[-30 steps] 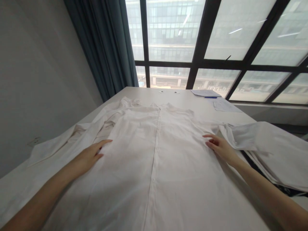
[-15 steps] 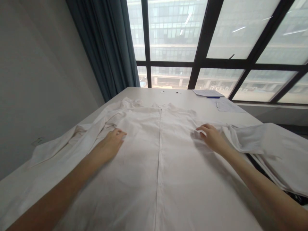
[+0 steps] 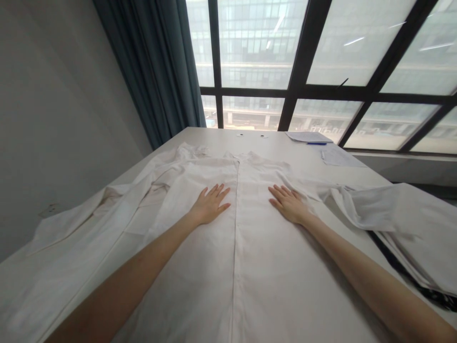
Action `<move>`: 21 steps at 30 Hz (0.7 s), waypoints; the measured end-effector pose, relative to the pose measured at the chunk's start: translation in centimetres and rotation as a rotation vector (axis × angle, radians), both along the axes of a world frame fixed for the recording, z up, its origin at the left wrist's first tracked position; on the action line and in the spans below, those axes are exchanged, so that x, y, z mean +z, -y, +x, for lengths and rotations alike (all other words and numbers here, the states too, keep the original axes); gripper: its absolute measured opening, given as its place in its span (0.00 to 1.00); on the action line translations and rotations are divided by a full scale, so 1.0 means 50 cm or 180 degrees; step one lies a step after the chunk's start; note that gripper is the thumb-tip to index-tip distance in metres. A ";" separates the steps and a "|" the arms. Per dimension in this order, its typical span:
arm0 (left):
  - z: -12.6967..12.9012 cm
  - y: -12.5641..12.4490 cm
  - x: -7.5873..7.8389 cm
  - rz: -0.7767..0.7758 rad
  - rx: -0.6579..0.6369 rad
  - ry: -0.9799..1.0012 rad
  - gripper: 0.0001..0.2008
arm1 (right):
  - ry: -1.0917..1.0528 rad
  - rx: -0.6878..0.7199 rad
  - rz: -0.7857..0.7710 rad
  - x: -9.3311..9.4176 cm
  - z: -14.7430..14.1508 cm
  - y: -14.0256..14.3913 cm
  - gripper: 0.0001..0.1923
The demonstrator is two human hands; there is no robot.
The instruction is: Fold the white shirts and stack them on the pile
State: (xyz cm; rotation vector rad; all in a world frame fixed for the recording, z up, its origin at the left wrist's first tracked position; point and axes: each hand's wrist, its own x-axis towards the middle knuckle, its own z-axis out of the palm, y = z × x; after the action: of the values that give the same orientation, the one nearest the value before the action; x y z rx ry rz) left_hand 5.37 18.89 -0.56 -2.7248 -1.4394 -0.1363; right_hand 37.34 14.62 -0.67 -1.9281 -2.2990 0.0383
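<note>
Both palms have slid inward from the garment's outer edges: the left hand (image 3: 210, 206) and right hand (image 3: 287, 205) now lie flat with fingers spread, gripping nothing, on either side of the centre seam (image 3: 236, 228), so the cloth looks smoothed there. The white shirt (image 3: 200, 267), thin, matte and softly creased, lies spread along the white table (image 3: 278, 143). Beyond the seam's far end sit loose papers (image 3: 309, 137), the dark window frame (image 3: 303, 52) and a teal curtain (image 3: 157, 66).

Garment (image 3: 235, 247) under both hands: plain white, no pattern. Surface (image 3: 228, 136) beyond the hands: white. Folded cloth (image 3: 396, 214) right of the right hand (image 3: 288, 205): white. Curtain (image 3: 160, 71) beyond the left hand (image 3: 210, 206): dark teal. Window frame (image 3: 303, 62): black. Pen (image 3: 316, 143) far right: blue.
</note>
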 end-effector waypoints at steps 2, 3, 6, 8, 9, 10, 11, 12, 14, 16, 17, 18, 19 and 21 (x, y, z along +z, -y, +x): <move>-0.035 -0.008 0.003 0.0014 0.0129 -0.0049 0.29 | 0.0066 -0.0174 -0.0009 -0.001 0.047 -0.007 0.28; -0.055 -0.012 0.003 0.0047 0.0218 -0.0075 0.29 | 0.0097 -0.0257 -0.0008 -0.002 0.067 -0.008 0.28; -0.115 -0.024 0.004 0.0291 0.0405 -0.0122 0.28 | 0.0180 -0.0456 0.0025 -0.003 0.111 -0.009 0.28; -0.142 -0.029 0.005 0.0456 0.0434 -0.0128 0.27 | 0.0236 -0.0517 0.0099 0.001 0.122 -0.007 0.27; -0.148 -0.028 0.007 0.0508 0.0466 -0.0126 0.26 | 0.0266 -0.0535 0.0162 0.005 0.121 -0.006 0.26; -0.147 -0.024 0.008 0.0535 0.0526 -0.0117 0.25 | 0.0296 -0.0550 0.0241 0.010 0.116 -0.002 0.25; -0.141 -0.017 0.010 0.0539 0.0600 -0.0097 0.24 | 0.0322 -0.0550 0.0325 0.015 0.105 0.004 0.25; -0.129 -0.004 0.010 0.0526 0.0662 -0.0060 0.24 | 0.0342 -0.0534 0.0399 0.020 0.090 0.012 0.24; -0.094 0.037 0.008 0.0468 0.0617 0.0057 0.23 | 0.0358 -0.0378 0.0476 0.028 0.043 0.042 0.24; -0.053 0.094 0.002 0.0393 0.0210 0.0163 0.24 | 0.0284 0.0043 0.0433 0.029 -0.019 0.087 0.24; -0.034 0.124 -0.002 0.0354 -0.0093 0.0187 0.25 | 0.0114 0.0475 0.0393 0.027 -0.051 0.114 0.24; -0.019 0.152 -0.005 0.0312 -0.0357 0.0193 0.25 | -0.0061 0.0897 0.0311 0.025 -0.082 0.141 0.24; -0.009 0.175 -0.008 0.0289 -0.0524 0.0182 0.25 | -0.0168 0.1169 0.0220 0.022 -0.107 0.168 0.25; -0.004 0.206 -0.009 0.0242 -0.0642 0.0130 0.26 | -0.0234 0.1270 0.0101 0.018 -0.138 0.212 0.26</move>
State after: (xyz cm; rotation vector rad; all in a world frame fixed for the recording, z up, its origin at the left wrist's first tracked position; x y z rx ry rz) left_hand 5.17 8.58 -1.03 -2.8134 -1.1393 -0.2515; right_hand 30.44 4.04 0.21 -1.4000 -2.5742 0.1115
